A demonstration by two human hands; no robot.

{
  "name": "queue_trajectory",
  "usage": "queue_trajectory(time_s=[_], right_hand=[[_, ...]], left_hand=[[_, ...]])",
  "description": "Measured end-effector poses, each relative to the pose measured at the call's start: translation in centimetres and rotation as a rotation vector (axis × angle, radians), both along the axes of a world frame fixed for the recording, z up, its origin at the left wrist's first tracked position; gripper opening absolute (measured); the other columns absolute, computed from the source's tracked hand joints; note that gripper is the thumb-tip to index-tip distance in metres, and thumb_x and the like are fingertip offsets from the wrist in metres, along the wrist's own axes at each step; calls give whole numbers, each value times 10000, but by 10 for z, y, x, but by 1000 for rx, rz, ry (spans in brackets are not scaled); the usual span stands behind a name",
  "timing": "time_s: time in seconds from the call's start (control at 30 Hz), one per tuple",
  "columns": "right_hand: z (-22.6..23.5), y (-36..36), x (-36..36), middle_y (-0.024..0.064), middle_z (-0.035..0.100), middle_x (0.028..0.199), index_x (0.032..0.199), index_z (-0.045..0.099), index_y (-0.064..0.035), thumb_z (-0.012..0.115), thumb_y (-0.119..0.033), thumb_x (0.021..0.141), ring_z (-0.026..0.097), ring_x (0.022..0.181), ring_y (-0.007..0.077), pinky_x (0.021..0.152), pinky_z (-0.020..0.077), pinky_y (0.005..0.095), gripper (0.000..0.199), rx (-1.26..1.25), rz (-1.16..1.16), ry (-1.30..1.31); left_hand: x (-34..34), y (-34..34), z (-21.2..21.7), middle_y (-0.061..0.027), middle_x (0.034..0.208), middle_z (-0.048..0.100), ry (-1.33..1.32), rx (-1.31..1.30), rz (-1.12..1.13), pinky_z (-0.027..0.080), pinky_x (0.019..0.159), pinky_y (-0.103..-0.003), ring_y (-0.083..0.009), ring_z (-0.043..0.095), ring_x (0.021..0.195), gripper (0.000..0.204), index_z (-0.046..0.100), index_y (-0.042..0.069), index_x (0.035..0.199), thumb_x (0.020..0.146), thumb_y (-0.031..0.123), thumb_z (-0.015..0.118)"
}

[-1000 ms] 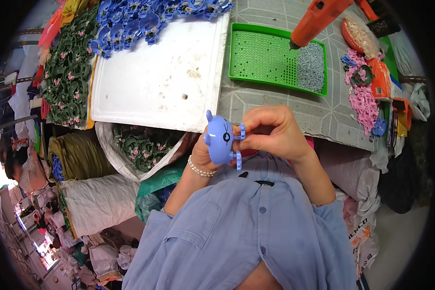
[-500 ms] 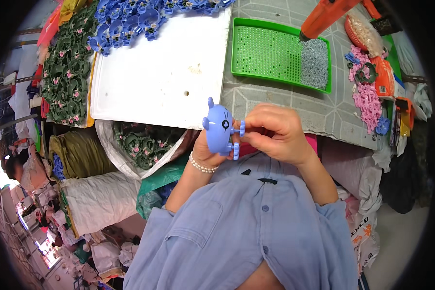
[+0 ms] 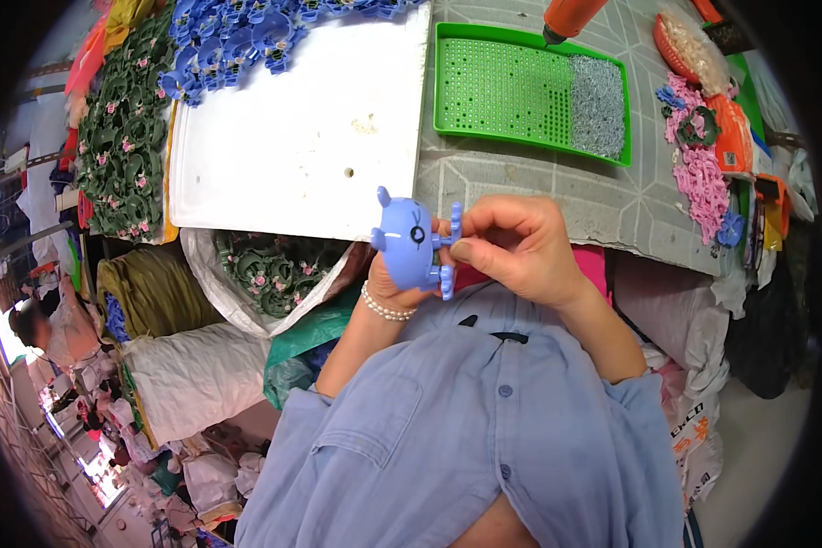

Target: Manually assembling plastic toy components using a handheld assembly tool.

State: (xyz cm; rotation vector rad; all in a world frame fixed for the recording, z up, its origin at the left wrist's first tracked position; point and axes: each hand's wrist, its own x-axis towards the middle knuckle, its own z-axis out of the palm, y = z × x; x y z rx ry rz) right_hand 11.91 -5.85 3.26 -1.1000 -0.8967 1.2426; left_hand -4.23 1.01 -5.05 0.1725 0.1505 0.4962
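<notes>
A glossy blue plastic animal figure (image 3: 405, 242) with two small ears, a printed eye and two feet lies sideways in my left hand (image 3: 385, 285). The fingers of that hand wrap around it from behind and below, mostly hidden by the body. My right hand (image 3: 532, 247) is beside the feet, thumb and forefinger pinched together at the upper foot. Whatever lies between those fingertips is too small or hidden to make out. A string of white beads (image 3: 384, 306) circles my left wrist.
Ahead is a green perforated tray (image 3: 502, 91) with small silvery metal pieces (image 3: 597, 108) at its right end. An orange power tool (image 3: 571, 16) hangs over it. Blue parts (image 3: 237, 46) pile on a white board (image 3: 292, 155); pink parts (image 3: 703, 187) lie at right. A sack of green parts (image 3: 269, 274) stands left.
The figure and my left hand have shifted slightly left. My right fingertips remain pinched by the feet. The orange tool appears higher in the view.
</notes>
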Motion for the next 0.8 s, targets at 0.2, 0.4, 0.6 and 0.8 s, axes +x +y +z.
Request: queue_trajectory(time_s=[0.2, 0.4, 0.6, 0.8], right_hand=[[-4, -4, -5, 122, 635, 767, 899, 550, 85, 554, 19, 839, 652, 696, 168, 616, 540, 254, 89, -82, 39, 397], [-4, -5, -4, 113, 638, 754, 872, 571, 74, 579, 11, 830, 650, 701, 162, 619, 542, 261, 76, -63, 29, 378], [-18, -6, -4, 90, 640, 749, 816, 596, 54, 613, -7, 814, 632, 683, 137, 619, 528, 248, 63, -37, 34, 389], [-23, -6, -1, 91, 637, 760, 838, 593, 46, 602, -15, 827, 617, 678, 125, 617, 513, 237, 63, -65, 9, 346]], left_hand=[[3, -1, -16, -189, 974, 605, -192, 67, -98, 532, 525, -326, -225, 633, 697, 481, 511, -50, 1081, 806, 330, 614], [-12, -9, -50, -121, 705, 600, 483, 944, 358, 488, 416, -306, -200, 578, 483, 416, 539, -48, 943, 863, 357, 494], [-5, -7, -6, -169, 800, 630, 66, -137, -1, 540, 502, -348, -240, 632, 617, 478, 529, -48, 1037, 859, 395, 511], [-1, -8, -2, -216, 932, 616, 88, -96, 52, 560, 563, -389, -301, 647, 686, 529, 503, -57, 1090, 805, 375, 612]])
